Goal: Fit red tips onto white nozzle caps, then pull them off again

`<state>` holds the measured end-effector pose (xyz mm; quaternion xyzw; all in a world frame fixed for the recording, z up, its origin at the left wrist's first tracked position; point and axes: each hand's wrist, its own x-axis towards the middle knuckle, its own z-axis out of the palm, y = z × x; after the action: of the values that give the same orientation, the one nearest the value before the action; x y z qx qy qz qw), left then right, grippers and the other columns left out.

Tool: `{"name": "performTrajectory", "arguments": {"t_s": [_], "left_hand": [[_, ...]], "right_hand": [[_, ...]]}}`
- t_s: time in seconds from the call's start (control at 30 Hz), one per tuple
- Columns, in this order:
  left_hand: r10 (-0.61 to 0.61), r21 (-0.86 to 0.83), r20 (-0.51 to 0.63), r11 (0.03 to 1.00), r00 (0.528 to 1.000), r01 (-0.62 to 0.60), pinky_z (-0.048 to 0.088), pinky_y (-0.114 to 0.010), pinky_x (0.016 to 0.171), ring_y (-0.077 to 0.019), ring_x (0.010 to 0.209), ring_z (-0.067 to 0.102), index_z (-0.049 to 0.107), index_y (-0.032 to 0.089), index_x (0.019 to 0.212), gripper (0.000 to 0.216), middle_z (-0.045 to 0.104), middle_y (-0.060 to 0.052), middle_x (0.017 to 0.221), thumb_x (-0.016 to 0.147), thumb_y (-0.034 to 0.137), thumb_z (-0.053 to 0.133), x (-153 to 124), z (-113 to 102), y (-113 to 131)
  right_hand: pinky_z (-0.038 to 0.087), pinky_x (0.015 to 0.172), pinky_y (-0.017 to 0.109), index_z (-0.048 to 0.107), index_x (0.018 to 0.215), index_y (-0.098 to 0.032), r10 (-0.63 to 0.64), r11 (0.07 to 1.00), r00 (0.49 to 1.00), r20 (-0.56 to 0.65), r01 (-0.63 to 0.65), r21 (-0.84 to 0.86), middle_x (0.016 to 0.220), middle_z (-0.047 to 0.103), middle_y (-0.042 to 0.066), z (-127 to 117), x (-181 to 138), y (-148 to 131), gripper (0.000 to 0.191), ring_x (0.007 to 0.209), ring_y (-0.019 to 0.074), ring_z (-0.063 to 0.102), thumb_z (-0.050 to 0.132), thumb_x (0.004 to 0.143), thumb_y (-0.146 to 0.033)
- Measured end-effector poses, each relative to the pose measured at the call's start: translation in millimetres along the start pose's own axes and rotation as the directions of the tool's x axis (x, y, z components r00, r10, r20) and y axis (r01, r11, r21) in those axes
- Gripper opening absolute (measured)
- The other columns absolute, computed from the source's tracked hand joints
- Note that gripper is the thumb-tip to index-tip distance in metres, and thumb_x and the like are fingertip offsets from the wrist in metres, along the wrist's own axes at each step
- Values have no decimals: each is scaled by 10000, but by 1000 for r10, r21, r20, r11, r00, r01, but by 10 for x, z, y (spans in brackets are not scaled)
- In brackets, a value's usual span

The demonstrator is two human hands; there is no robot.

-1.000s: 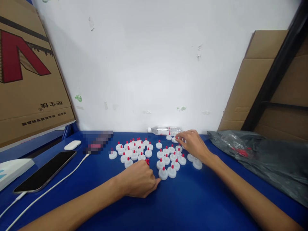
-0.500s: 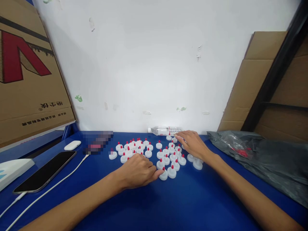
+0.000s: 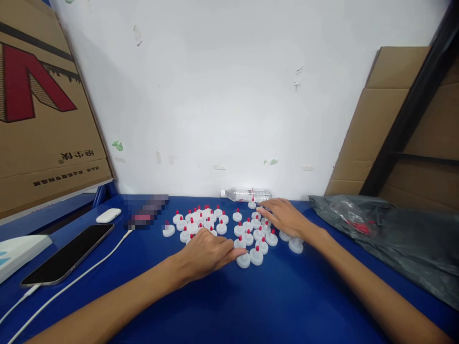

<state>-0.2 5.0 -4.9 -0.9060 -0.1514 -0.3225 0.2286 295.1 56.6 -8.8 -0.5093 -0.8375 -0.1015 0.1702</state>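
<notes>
Many white round plastic caps with red-tipped nozzles stand on the blue table, in a left cluster (image 3: 196,217) and a right cluster (image 3: 258,234). My left hand (image 3: 206,252) is closed at the front of the left cluster, fingers curled with their tips hidden; whether they hold anything does not show. Its thumb reaches right, over the red tip of the frontmost nozzle cap (image 3: 243,261). My right hand (image 3: 285,219) is open, palm down, fingers stretched leftward over the back right of the right cluster, and it hides some caps. Beneath its wrist sits a cap without a visible red tip (image 3: 296,245).
A clear plastic bottle (image 3: 245,194) lies against the white wall. On the left are a black phone (image 3: 68,253), a white cable (image 3: 84,273), a white earbud case (image 3: 108,216) and a cardboard box (image 3: 43,138). A grey plastic bag (image 3: 394,253) with red pieces covers the right side.
My left thumb has lifted slightly and now covers the red tip of the front cap. My right fingers have shifted a little left and spread over the back caps.
</notes>
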Motion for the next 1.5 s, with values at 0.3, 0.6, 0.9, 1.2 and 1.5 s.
{"name": "performTrajectory", "arguments": {"t_s": [0.3, 0.6, 0.9, 1.2, 1.5], "left_hand": [[-29, -77, 106, 996, 994, 37, 197, -249, 458, -87, 383, 436, 548, 152, 637, 551, 532, 24, 482, 1076, 386, 312, 21, -11, 38], [30, -120, 190, 993, 981, -7, 187, -287, 462, -100, 384, 464, 538, 150, 575, 673, 547, -2, 485, 1073, 467, 217, -12, 7, 33], [-80, -71, 229, 993, 970, 99, 205, -267, 464, -109, 380, 454, 546, 160, 606, 665, 541, -4, 461, 1082, 447, 181, 3, -50, -19], [-160, -21, 190, 986, 969, 167, 167, -269, 482, -103, 392, 424, 541, 167, 662, 564, 519, 14, 480, 1083, 363, 221, 30, -56, -3], [-271, -172, 375, 919, 886, 354, 233, -257, 508, -109, 466, 451, 499, 180, 702, 364, 537, 31, 571, 1030, 288, 385, 60, -72, 42]], "right_hand": [[368, 1061, 506, 643, 1252, -219, 20, 999, 1000, 7, -20, -49, 1248, 684, 106, 16, -13, 31, 538, 1213, 277, 590, 253, 1050, -530], [499, 853, 427, 646, 1218, -180, 41, 991, 960, -278, -75, -114, 1130, 702, 115, -228, 9, -154, 375, 965, 279, 661, 476, 999, -434], [470, 622, 315, 618, 1233, -212, 19, 993, 962, -274, -51, -111, 1089, 678, 104, -211, -2, -177, 345, 814, 226, 654, 345, 1023, -226], [471, 856, 408, 697, 1072, -203, 31, 991, 993, -113, -46, -128, 979, 743, 95, -219, -1, 5, 322, 931, 266, 670, 409, 1015, -334], [485, 875, 382, 748, 1034, -244, -8, 992, 1000, 9, 9, -122, 930, 767, 69, -38, -21, 165, 294, 931, 255, 702, 462, 989, -299]]}}
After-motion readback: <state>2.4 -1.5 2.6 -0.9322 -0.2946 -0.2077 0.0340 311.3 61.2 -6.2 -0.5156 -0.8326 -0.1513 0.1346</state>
